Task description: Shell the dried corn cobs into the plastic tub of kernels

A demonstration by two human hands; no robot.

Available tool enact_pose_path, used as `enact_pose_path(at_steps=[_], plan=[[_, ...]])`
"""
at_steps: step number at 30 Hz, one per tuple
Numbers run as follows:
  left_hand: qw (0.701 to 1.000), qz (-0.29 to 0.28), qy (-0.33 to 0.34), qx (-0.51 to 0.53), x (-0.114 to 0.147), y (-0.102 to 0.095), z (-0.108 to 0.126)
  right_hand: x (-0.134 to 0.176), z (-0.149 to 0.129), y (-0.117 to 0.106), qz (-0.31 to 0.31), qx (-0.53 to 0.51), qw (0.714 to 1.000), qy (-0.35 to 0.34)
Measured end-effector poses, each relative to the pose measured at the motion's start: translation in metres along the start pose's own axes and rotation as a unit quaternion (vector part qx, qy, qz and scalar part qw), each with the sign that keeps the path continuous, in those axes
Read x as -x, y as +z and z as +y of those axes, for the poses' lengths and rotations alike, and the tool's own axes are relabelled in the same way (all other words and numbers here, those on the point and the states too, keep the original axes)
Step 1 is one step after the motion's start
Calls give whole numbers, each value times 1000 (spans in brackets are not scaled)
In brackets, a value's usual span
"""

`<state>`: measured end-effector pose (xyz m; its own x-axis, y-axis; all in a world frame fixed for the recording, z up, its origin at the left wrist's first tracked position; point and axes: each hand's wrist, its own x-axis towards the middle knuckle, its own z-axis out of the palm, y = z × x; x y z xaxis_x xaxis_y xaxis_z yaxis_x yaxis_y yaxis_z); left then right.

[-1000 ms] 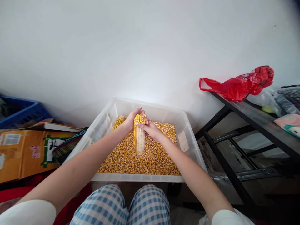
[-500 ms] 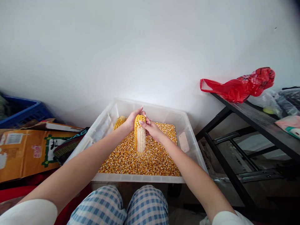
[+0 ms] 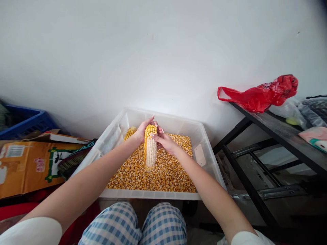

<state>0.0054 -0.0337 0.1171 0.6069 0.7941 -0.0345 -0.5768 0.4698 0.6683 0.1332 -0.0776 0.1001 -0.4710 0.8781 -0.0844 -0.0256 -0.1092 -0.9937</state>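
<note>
Pale wall (image 3: 163, 61) behind, plastic tub (image 3: 149, 194) beyond the knees (image 3: 163, 221)

And what a spread that was! Loose kernels (image 3: 163, 178) lay right across the tub, with a second ear (image 3: 129, 133) toward its far left corner. Out on the right wing, a red plastic bag (image 3: 270, 94) sat on the corner of a dark counter (image 3: 286, 128); over on the left, an opened cardboard box (image 3: 32, 170) lay in front of a blue crate (image 3: 43, 119).

But the action was all in the middle, where one ear of maize (image 3: 150, 154) stood out over the kernels, straight ahead of the body. Its long axis ran nearly in line with the view, one end toward the knees, the other toward the wall. Left hand (image 3: 143, 131) cupped the far end from the left and behind, fingers curled and partly hidden. Right hand (image 3: 167, 142) had the opposite flank, closed on it, thumb on the front face just where yellow kernels met bare, pale cob. Neither was nearer: both touched! Whether the near end rested on the kernels or hung just clear, nobody could tell.
</note>
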Motion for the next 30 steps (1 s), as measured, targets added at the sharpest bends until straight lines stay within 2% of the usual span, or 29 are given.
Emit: enact_pose_path(at_steps=[6,9,12,20,24,30], plan=[[1000,11,7,-20,1,4,-1,3,-3,1,-28,-7,1000,0],[999,15,-11,-28,0,2,-1,1,-2,1,-8,-17,1000,13],[999,-3,-9,-37,-1,0,-1,1,-2,2,6,-12,1000,3],[998,-23,9,-63,1,3,0,3,-4,0,-22,-8,1000,-13],[999,-4,-5,-42,4,5,1,1,-2,4,17,17,1000,4],[998,50,-28,-10,5,6,2,1,0,11,80,100,988,-91]])
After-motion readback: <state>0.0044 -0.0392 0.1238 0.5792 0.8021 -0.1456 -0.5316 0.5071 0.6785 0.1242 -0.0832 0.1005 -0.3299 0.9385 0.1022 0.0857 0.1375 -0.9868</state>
